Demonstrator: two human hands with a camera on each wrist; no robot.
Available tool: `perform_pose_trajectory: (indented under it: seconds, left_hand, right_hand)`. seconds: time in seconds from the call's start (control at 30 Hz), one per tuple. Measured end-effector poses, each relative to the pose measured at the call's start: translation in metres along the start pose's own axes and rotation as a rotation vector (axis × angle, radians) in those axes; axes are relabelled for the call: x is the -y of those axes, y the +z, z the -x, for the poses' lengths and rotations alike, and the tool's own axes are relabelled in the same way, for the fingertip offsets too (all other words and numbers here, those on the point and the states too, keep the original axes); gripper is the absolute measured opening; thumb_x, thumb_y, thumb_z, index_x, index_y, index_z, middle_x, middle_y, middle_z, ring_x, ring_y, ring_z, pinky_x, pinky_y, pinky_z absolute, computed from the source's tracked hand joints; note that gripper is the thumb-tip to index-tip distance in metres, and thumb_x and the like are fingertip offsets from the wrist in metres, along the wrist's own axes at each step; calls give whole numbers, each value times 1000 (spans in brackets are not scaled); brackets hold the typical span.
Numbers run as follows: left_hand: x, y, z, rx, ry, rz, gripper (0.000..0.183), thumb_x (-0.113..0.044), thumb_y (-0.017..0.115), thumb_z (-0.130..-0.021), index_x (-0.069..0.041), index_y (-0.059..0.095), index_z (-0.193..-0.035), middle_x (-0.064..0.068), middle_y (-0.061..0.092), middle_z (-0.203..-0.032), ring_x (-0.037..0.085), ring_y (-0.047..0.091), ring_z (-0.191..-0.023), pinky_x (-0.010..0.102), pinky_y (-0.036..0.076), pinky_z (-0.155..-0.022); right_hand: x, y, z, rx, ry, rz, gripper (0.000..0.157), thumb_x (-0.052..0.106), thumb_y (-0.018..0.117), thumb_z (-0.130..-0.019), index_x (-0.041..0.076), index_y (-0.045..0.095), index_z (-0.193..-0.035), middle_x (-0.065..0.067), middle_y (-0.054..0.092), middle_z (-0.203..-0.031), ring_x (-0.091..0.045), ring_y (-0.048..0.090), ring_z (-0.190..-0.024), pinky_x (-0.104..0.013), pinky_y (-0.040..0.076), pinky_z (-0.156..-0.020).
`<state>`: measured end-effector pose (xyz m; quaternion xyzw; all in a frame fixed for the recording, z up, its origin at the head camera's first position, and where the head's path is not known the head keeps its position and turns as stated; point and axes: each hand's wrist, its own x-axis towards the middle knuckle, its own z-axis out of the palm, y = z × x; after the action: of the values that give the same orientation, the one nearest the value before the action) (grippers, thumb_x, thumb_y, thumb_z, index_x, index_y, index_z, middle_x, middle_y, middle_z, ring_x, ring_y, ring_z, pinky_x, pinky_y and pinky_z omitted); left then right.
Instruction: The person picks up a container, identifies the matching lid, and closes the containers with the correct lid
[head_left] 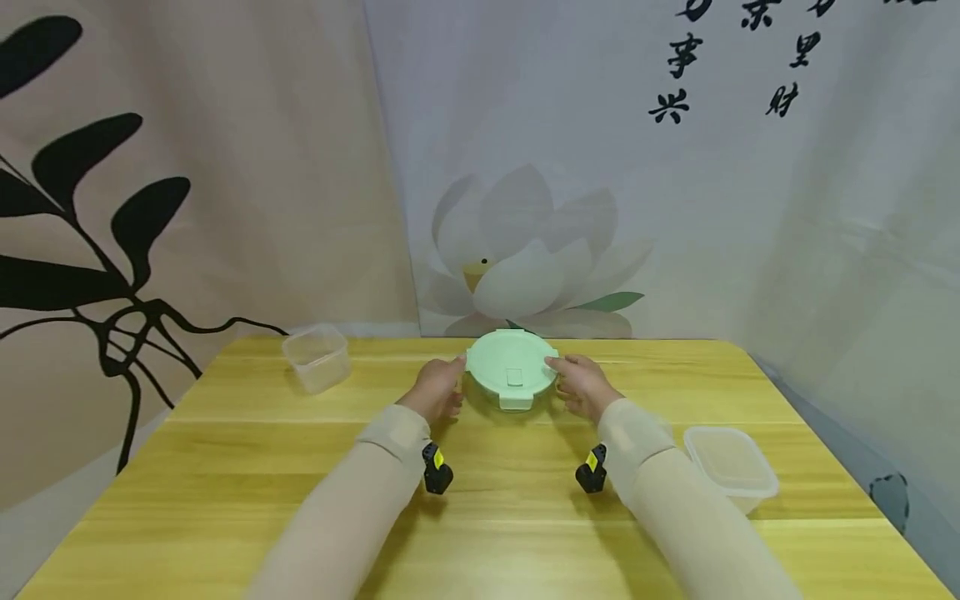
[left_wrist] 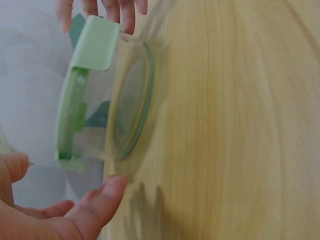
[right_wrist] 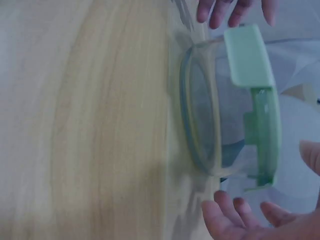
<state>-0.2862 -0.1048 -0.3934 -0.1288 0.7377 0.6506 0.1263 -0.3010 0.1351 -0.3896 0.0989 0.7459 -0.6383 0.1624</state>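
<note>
A round clear glass food container (left_wrist: 100,127) with a pale green snap lid (head_left: 510,358) stands near the far edge of the table. A green latch flap (head_left: 516,402) faces me at its front, and another (left_wrist: 96,44) shows in the left wrist view. My left hand (head_left: 439,388) is at the container's left side, thumb and fingers spread apart. On the opposite side, my right hand (head_left: 585,386) has its fingers loosely bent beside the lid's rim. Both wrist views show a small gap between fingertips and container.
A clear plastic box (head_left: 318,358) sits at the far left of the wooden table (head_left: 510,533). By my right forearm stands another plastic box with a translucent lid (head_left: 731,462), partly behind the sleeve. A printed curtain (head_left: 562,125) hangs behind the table.
</note>
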Motion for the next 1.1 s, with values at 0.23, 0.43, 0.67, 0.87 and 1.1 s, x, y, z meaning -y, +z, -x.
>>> perform_pose_trajectory:
  seconds: [0.23, 0.43, 0.67, 0.87, 1.1]
  left_hand:
    - [5, -32, 18, -68, 124, -17, 55, -26, 46, -102, -2, 27, -147, 22, 35, -144, 40, 51, -119, 48, 50, -89]
    - [5, -56, 29, -129, 173, -23, 50, -20, 46, -101, -3, 32, -145, 22, 44, -137, 40, 51, -120, 48, 50, -89]
    - [3, -83, 36, -231, 234, -46, 46, -18, 44, -100, -2, 36, -142, 21, 48, -131, 38, 53, -117, 39, 54, -79]
    - [2, -105, 44, -270, 268, -70, 47, -17, 41, -101, -1, 34, -144, 22, 46, -132, 37, 53, -118, 42, 53, -84]
    - [1, -130, 54, -340, 292, -77, 49, -17, 41, -100, 2, 33, -144, 22, 45, -130, 35, 53, -115, 34, 52, -79]
  right_hand:
    - [3, 0, 12, -48, -138, 81, 75, 27, 54, -98, 6, 10, -155, -24, 27, -152, -39, 32, -137, -56, 29, -110]
    - [-1, 1, 22, -83, -197, 117, 72, 26, 54, -98, 7, 14, -154, -24, 28, -151, -40, 32, -136, -55, 32, -109]
    - [3, 7, 30, -119, -263, 116, 71, 26, 56, -97, 7, 18, -154, -21, 28, -152, -39, 31, -137, -54, 30, -110]
    - [12, 14, 33, -180, -327, 100, 69, 22, 58, -96, 6, 22, -152, -20, 30, -151, -37, 36, -135, -50, 37, -107]
    - [19, 24, 41, -169, -401, 120, 70, 22, 60, -94, 7, 24, -152, -20, 31, -150, -37, 36, -135, -52, 37, -106]
